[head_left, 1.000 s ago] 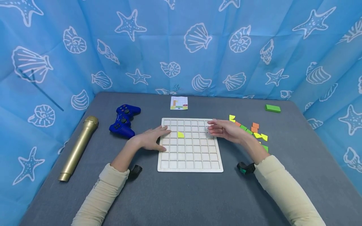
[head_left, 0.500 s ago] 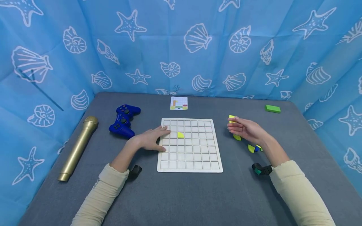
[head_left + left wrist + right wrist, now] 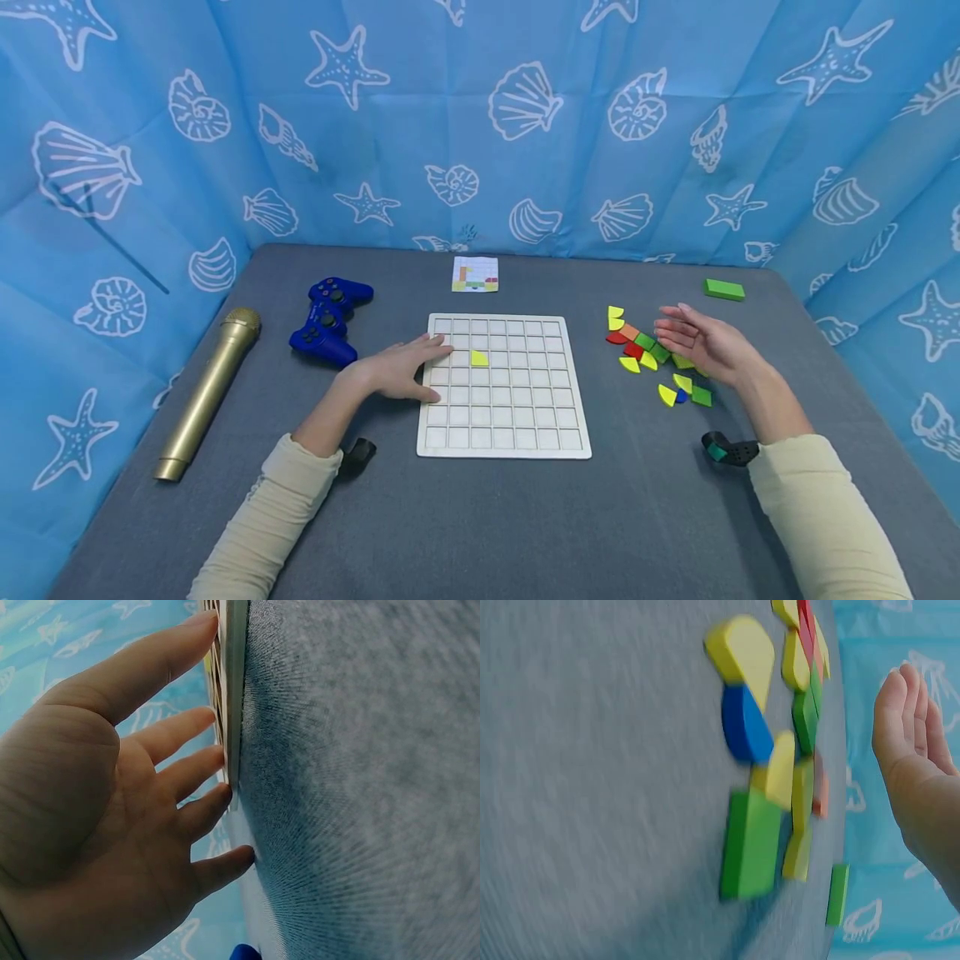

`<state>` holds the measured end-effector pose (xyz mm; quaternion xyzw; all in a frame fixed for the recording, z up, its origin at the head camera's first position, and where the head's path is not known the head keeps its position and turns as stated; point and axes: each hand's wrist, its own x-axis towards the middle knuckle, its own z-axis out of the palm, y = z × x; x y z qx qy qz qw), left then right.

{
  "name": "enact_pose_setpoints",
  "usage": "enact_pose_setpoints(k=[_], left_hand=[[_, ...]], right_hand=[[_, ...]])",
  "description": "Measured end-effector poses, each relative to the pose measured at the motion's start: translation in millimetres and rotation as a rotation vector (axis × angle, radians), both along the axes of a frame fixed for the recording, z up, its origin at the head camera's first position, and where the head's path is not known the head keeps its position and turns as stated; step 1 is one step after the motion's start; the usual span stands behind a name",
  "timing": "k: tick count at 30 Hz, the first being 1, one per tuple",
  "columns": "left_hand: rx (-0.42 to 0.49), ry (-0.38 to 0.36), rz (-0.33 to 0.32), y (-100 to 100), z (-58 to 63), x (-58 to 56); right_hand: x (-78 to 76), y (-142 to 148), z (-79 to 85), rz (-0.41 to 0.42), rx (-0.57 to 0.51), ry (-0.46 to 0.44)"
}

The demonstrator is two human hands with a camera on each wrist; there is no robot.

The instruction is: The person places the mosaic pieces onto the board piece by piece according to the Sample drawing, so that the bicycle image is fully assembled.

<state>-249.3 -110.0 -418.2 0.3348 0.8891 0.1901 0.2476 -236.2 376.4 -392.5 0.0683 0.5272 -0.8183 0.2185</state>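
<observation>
My left hand (image 3: 397, 369) rests on the left edge of a white grid board (image 3: 504, 396), fingers spread, also plain in the left wrist view. One yellow block with a curved edge (image 3: 479, 358) lies in a cell of the board. My right hand (image 3: 708, 346) hovers over the right end of a group of small blocks, its fingers fairly straight and holding nothing. That group has red (image 3: 633, 351), green (image 3: 702, 396), orange, blue (image 3: 746, 724) and yellow quarter-round pieces (image 3: 667, 395). Part of it is hidden beneath the hand in the head view.
A blue game controller (image 3: 327, 321) and a gold microphone (image 3: 208, 394) lie on the left. Behind the board is a small printed card (image 3: 475, 274) with a coloured grid pattern. A long green block (image 3: 723, 289) sits at the back right. Blue curtains (image 3: 450, 125) surround the grey table.
My right hand has moved right, from the board's right edge across to the far side of the block group, uncovering the blocks. The left hand and the yellow block on the board stayed put.
</observation>
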Motion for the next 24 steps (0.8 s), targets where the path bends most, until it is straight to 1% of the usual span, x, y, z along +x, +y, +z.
enact_pose_setpoints(k=[2, 6, 11, 16, 21, 24], left_hand=[[-0.007, 0.001, -0.002, 0.1, -0.6, -0.5], [-0.009, 0.002, -0.003, -0.2, -1.6, -0.9], [0.003, 0.003, -0.002, -0.8, -1.4, -1.3], [0.008, 0.004, -0.006, -0.8, -0.5, -0.5], [0.015, 0.001, -0.005, -0.2, -0.1, 0.6], [0.014, 0.0, -0.006, 0.1, -0.6, 0.5]], right_hand=[[0.1, 7.8, 0.2, -0.02, -0.019, 0.001], [0.2, 22.1, 0.6, -0.06, -0.025, 0.015], [-0.6, 36.0, 0.1, -0.119, 0.003, 0.02], [-3.6, 44.0, -2.4, -0.178, 0.068, -0.001], [-8.5, 46.2, -7.4, -0.218, 0.142, -0.017], [-12.7, 44.9, -11.5, -0.236, 0.185, -0.012]])
